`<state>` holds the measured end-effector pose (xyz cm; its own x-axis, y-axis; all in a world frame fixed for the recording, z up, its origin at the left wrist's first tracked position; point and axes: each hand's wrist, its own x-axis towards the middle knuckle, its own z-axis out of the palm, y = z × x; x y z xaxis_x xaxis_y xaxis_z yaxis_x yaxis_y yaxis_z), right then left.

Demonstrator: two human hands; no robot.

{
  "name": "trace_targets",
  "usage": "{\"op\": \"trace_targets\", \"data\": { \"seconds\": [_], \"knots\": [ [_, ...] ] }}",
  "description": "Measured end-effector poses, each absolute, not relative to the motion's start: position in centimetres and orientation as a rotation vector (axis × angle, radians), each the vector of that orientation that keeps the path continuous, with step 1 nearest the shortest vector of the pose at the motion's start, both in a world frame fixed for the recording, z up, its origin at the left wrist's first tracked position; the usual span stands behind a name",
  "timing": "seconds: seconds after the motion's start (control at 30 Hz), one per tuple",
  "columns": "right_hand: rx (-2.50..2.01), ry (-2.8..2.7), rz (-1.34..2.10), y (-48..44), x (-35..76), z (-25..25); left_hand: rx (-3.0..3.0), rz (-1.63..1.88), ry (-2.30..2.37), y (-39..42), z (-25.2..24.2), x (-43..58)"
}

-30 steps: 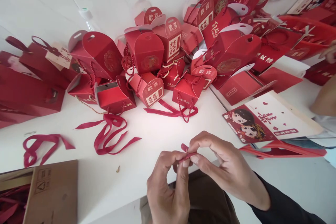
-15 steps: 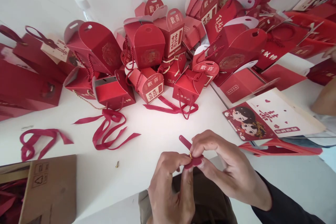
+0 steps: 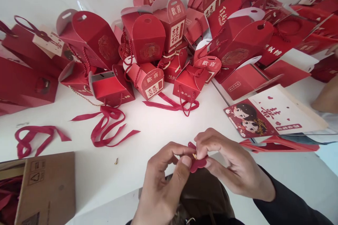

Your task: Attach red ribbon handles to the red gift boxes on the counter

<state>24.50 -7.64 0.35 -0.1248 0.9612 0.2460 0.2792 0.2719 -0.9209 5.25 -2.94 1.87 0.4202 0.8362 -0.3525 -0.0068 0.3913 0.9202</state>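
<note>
Both my hands meet over the front edge of the white table [image 3: 158, 130]. Between them is a small red ribbon bow [image 3: 196, 163] with a tiny gold piece at its middle. My left hand [image 3: 163, 182] pinches the bow from the left with thumb and forefinger. My right hand [image 3: 227, 165] pinches it from the right, fingers curled over its top. Most of the bow is hidden by my fingers.
A heap of red gift boxes [image 3: 148, 42] with cord handles fills the back of the table. Loose red ribbons [image 3: 105, 130] lie at the left. A cardboard box [image 3: 44, 186] sits at the front left. A printed card [image 3: 274, 116] lies right; another person's arm [image 3: 327, 98] shows at the right edge.
The strip of ribbon I held has been folded into a small bow shape. My hands shifted slightly right and up; the left fingers opened a little around it.
</note>
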Motion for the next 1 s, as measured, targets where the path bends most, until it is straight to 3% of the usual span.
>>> {"op": "trace_targets", "data": {
  "seconds": [0.53, 1.0],
  "knots": [
    [-1.191, -1.646, 0.999, -7.8, 25.1, -0.1, 0.973, 0.436, 0.736, -0.9, 1.1, 4.9],
    [-1.315, -1.186, 1.401, -8.5, 25.1, -0.2, 0.917, 0.413, 0.751, -1.1, 0.9, 5.8]
  ]
}}
